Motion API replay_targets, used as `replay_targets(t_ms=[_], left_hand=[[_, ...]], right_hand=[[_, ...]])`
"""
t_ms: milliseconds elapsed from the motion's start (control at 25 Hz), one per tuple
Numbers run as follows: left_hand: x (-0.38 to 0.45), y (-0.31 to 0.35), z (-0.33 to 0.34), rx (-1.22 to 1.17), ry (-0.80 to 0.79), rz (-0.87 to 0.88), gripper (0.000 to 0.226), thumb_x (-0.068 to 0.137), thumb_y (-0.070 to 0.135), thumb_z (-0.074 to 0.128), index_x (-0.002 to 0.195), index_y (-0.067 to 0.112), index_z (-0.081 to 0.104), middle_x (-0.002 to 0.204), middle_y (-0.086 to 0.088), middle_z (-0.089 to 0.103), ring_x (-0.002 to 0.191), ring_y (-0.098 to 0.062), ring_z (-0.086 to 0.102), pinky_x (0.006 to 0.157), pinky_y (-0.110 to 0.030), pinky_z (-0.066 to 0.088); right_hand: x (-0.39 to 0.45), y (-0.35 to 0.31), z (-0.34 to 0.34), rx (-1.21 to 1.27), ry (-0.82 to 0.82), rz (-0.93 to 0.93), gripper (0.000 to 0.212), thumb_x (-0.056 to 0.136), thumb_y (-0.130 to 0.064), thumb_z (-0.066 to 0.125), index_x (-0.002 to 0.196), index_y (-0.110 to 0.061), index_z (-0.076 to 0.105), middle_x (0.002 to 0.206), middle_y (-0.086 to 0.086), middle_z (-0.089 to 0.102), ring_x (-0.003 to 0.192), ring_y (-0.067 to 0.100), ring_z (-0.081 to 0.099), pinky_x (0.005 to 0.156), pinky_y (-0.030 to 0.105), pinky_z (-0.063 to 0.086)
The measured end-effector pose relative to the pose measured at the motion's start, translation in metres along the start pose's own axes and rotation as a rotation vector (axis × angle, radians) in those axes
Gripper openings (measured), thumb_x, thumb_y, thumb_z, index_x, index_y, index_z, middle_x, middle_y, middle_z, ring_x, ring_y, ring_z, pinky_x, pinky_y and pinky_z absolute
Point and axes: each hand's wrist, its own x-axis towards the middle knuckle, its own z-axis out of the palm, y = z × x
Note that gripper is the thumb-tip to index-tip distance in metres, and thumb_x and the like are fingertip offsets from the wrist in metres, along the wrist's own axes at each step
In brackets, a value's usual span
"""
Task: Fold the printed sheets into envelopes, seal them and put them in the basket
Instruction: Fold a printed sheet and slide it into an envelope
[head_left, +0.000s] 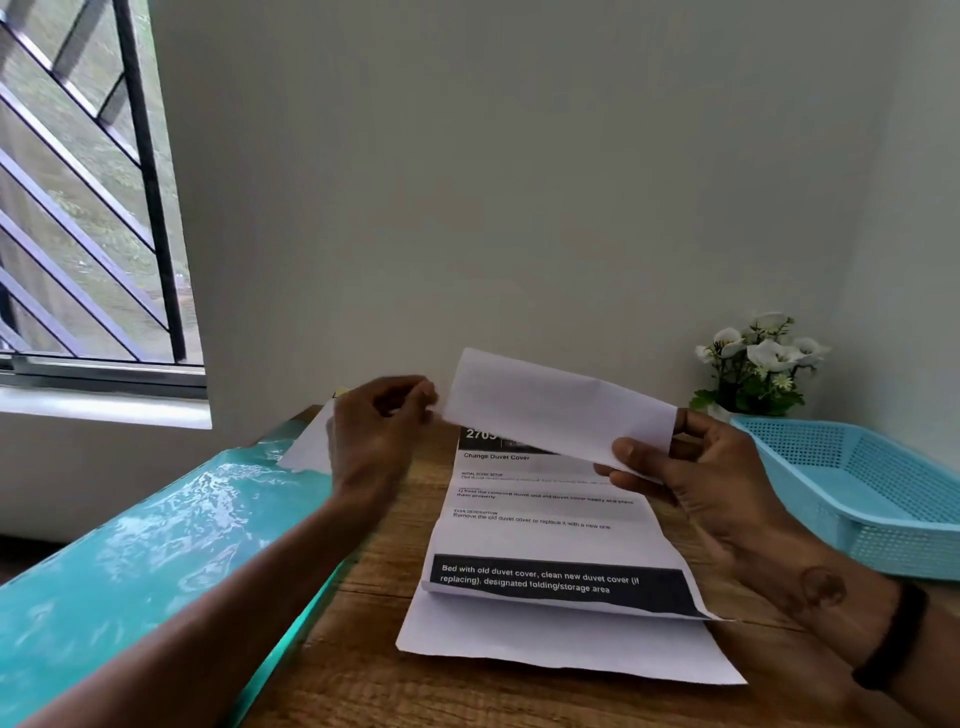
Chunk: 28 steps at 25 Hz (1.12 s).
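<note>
A folded white paper envelope (558, 410) hangs in the air above the table. My right hand (691, 478) pinches its right end between thumb and fingers. My left hand (382, 428) pinches its left edge with curled fingertips. Below them a printed sheet (550, 540) with black bands lies on the wooden table (363, 649), its lower edge folded up over a plain white sheet (561, 644). A light blue plastic basket (872, 483) stands at the right, past my right hand.
Behind my left hand, a white paper (309, 447) pokes out. A glossy teal strip (140, 561) runs along the table's left side. White flowers in a pot (758, 364) stand in the back right corner by the wall. A barred window (78, 208) is at left.
</note>
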Motion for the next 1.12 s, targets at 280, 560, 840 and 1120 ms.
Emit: replay_targets(t_ms=[280, 560, 840, 1120], left_hand=[[-0.018, 0.002, 0.022, 0.524, -0.208, 0.992, 0.032, 0.104, 0.033, 0.059, 0.133, 0.026, 0.07, 0.123, 0.01, 0.074, 0.12, -0.017, 0.061, 0.117, -0.058, 0.031], [-0.033, 0.013, 0.021, 0.517, -0.025, 1.171, 0.01, 0.096, 0.023, 0.073, 0.096, 0.021, 0.082, 0.091, 0.01, 0.078, 0.088, -0.021, 0.067, 0.109, -0.061, 0.036], [-0.038, 0.019, 0.029, 0.536, -0.111, 1.309, 0.009, 0.096, 0.022, 0.073, 0.097, 0.02, 0.082, 0.09, 0.008, 0.078, 0.088, -0.02, 0.065, 0.107, -0.056, 0.041], [-0.001, 0.001, 0.003, 0.496, -0.467, 0.795, 0.017, 0.097, 0.041, 0.07, 0.095, 0.026, 0.079, 0.081, 0.014, 0.071, 0.083, -0.009, 0.061, 0.073, -0.028, 0.05]], right_hand=[[-0.002, 0.004, 0.003, -0.44, -0.115, -0.25, 0.019, 0.082, 0.001, 0.082, 0.083, 0.0, 0.063, 0.091, 0.017, 0.075, 0.079, 0.028, 0.079, 0.064, 0.033, 0.065], [-0.012, 0.002, 0.002, -0.993, -0.076, -0.84, 0.045, 0.084, -0.048, 0.081, 0.123, -0.028, 0.07, 0.122, -0.015, 0.071, 0.109, 0.002, 0.065, 0.094, 0.018, 0.054], [-0.014, -0.001, 0.009, -1.327, -0.073, -1.273, 0.019, 0.087, -0.009, 0.081, 0.105, -0.013, 0.08, 0.093, 0.004, 0.08, 0.08, 0.025, 0.073, 0.092, 0.052, 0.056], [-0.005, -0.01, -0.007, -1.005, 0.03, -0.961, 0.017, 0.093, -0.018, 0.072, 0.106, -0.01, 0.079, 0.098, 0.0, 0.078, 0.088, 0.009, 0.071, 0.085, 0.022, 0.057]])
